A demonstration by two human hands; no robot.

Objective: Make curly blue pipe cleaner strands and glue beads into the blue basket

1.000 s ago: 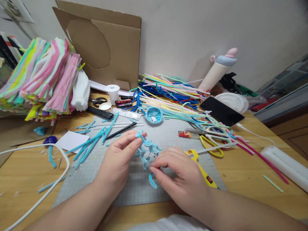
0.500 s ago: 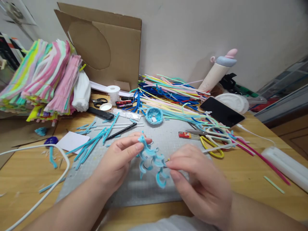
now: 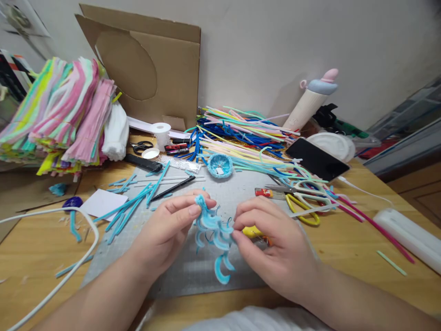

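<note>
The right hand [image 3: 280, 248] has swung in toward nine o'clock over the past half second, and the lowest curl of the light-blue pipe-cleaner strand [image 3: 208, 221] now dangles lower, at about five o'clock. That seems to leave the strand steadied from two sides, its curls fanned out between the hands. The strand hangs over the middle of the grey cutting mat [image 3: 193, 278].

The left hand [image 3: 168, 227], at nine o'clock of the strand, pinches its top between thumb and forefinger. The right, at three o'clock, has thumb and fingertips closed on its edge, knuckles raised, wrist angled in from four o'clock. A yellow tool [image 3: 252, 231] shows partly behind those fingers; a blue fuzzy cup [image 3: 211, 166] sits at twelve.
</note>
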